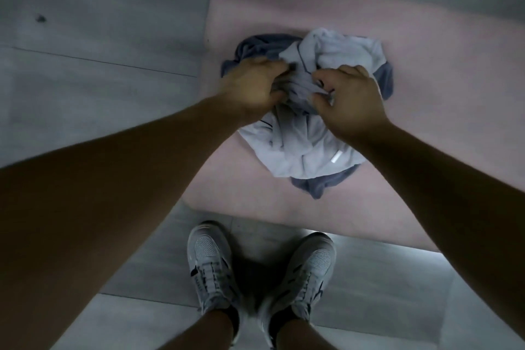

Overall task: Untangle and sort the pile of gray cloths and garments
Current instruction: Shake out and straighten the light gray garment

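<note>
Pile of gray cloths point(305, 113) heaped on pink mat point(426, 65), on floor point(85, 79). Light garment point(306, 148) folds pinched in right hand point(352, 96) grip, clutched in left hand point(252, 85) grip. Risk: darker cloth point(321, 187) underneath dragged off mat if tangle yanked.

free: pink mat point(440, 94) around pile point(306, 148) | obstacle: shoes point(210, 267) beside near edge

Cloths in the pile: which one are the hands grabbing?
The light gray cloth on top; the left hand and right hand grip its folds. The darker gray cloth peeks out underneath.
</note>
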The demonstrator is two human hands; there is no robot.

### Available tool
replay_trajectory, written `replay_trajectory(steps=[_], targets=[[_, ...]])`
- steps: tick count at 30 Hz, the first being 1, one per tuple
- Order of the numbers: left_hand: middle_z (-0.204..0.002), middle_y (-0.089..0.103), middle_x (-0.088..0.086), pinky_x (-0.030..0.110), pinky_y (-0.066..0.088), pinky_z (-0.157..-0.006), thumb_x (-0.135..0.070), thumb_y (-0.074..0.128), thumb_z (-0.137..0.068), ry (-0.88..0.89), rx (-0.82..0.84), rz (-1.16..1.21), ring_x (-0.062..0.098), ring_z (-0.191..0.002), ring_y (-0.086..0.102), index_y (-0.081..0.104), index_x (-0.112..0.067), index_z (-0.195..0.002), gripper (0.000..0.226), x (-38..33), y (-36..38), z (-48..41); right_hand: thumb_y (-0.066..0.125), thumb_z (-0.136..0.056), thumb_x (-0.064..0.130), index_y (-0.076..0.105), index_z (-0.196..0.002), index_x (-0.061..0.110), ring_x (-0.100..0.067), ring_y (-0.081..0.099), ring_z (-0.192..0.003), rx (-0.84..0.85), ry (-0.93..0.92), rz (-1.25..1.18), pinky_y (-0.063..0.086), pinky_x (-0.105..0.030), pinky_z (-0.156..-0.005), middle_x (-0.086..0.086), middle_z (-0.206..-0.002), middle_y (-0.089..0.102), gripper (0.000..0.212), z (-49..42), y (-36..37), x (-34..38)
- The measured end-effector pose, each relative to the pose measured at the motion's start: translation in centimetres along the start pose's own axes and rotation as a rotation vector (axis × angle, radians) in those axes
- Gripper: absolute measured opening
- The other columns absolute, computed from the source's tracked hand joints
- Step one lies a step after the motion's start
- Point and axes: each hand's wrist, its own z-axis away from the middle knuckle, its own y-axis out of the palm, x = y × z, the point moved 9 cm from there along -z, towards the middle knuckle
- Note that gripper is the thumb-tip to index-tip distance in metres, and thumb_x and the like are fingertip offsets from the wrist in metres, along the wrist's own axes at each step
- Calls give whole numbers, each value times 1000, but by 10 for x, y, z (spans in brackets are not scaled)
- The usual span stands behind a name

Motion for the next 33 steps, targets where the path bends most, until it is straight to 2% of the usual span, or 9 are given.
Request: replay_trajectory(steps=[2, 4, 8, 11, 18, 21, 24, 27, 33], targets=[[-117, 63, 5, 34, 45, -88, -40, 66, -88, 17, -20, -34, 28, -113, 56, 64, -24, -121, 36, -8, -8, -1, 57, -87, 37, 71, -102, 18, -31, 57, -85, 8, -24, -44, 48, -42, -78, -1, -79, 56, 29, 3, -3, 2], [-102, 56, 0, 34, 46, -82, -39, 71, -85, 6, -47, -7, 24, -102, 55, 66, -21, -107, 30, -16, -18, 8, 62, -90, 30, 70, -94, 15, -22, 54, -77, 19, -73, -148, 43, -34, -71, 3, -74, 52, 18, 12, -13, 10], [-85, 57, -7, 27, 47, -71, -27, 77, -84, -75, -38, 312, 8, -77, 55, 63, -14, -93, 21, -35, -48, 48, 60, -97, 22, 63, -94, 12, -7, 49, -75, -14, -107, -302, 36, -14, -67, 0, -83, 62, 11, 43, -61, 32], [-78, 63, -2, 19, 44, -65, -19, 76, -86, -137, 21, 549, 1, -65, 52, 62, -12, -91, 16, -62, -78, 83, 54, -102, 22, 57, -95, 13, -13, 52, -70, 35, -43, -429, 37, -10, -59, -2, -78, 61, 12, 68, -105, 48], [-78, 65, -1, 20, 49, -69, -1, 65, -92, -145, 76, 954, 7, -72, 60, 64, -6, -88, 6, -166, -201, 139, 62, -98, 26, 62, -82, 26, 3, 54, -63, 136, 117, -795, 41, -10, -58, 19, -68, 59, 16, 113, -248, 105], [-87, 66, 13, 35, 50, -78, -4, 65, -86, -181, 91, 1113, 21, -83, 62, 64, 6, -96, 14, -204, -253, 164, 72, -91, 21, 64, -80, 27, 7, 54, -57, 257, 125, -844, 40, -7, -53, 24, -61, 60, 15, 135, -306, 133], [-95, 70, 17, 41, 50, -87, -7, 61, -80, -216, 103, 1262, 29, -92, 65, 73, -5, -93, 18, -241, -304, 189, 83, -80, 21, 70, -83, 16, 7, 55, -56, 277, 177, -798, 39, -7, -53, 25, -59, 61, 14, 152, -365, 152], [-101, 72, 18, 46, 50, -92, -11, 63, -83, -190, 105, 1315, 31, -95, 67, 75, -10, -95, 17, -274, -354, 215, 77, -87, 21, 68, -78, 25, 10, 56, -55, 231, 189, -789, 38, -5, -53, 28, -56, 61, 14, 167, -430, 176], [-103, 68, 21, 42, 52, -90, -14, 61, -93, -74, 8, 1359, 30, -98, 65, 69, -1, -105, 19, -330, -448, 270, 66, -95, 15, 61, -79, 4, -6, 50, -49, 86, 161, -1005, 41, -18, -46, 4, -58, 57, 20, 201, -535, 239]])
